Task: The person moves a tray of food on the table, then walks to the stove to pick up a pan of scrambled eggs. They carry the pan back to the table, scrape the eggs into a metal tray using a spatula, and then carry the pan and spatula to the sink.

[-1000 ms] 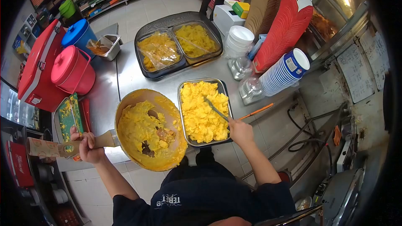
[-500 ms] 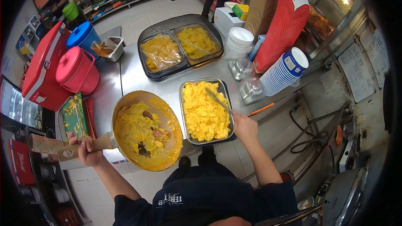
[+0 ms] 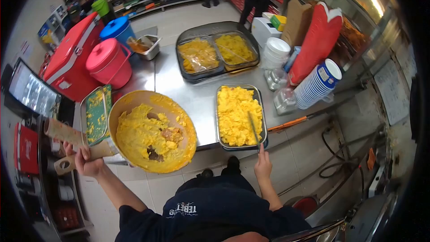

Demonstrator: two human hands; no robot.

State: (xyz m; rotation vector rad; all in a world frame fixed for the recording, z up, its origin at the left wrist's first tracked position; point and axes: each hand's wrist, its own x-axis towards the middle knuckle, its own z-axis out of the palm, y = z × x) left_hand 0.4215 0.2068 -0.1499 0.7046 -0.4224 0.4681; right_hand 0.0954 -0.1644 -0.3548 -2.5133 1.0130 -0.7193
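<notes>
My left hand (image 3: 88,163) grips the wooden handle of a large frying pan (image 3: 120,108), held tilted just off the near edge of the steel counter. Scraps of yellow scrambled egg (image 3: 148,135) with a few browned bits cling to the inside of the pan. My right hand (image 3: 263,165) holds a thin metal utensil (image 3: 254,127) whose tip rests at the near right side of a rectangular metal tray (image 3: 264,117) heaped with scrambled egg (image 3: 237,114).
A dark tray (image 3: 210,29) with two egg-filled containers sits at the counter's far side. Stacked blue-rimmed cups (image 3: 318,84), white bowls (image 3: 276,52) and red packaging (image 3: 318,40) stand right. A red pot (image 3: 107,62), red cooler (image 3: 69,56) and green-stained tray (image 3: 97,112) stand left. People stand far off.
The pan has drawn back toward me and to the left. My right hand has pulled back from over the egg tray to its near edge, the utensil trailing at the tray's right side.
</notes>
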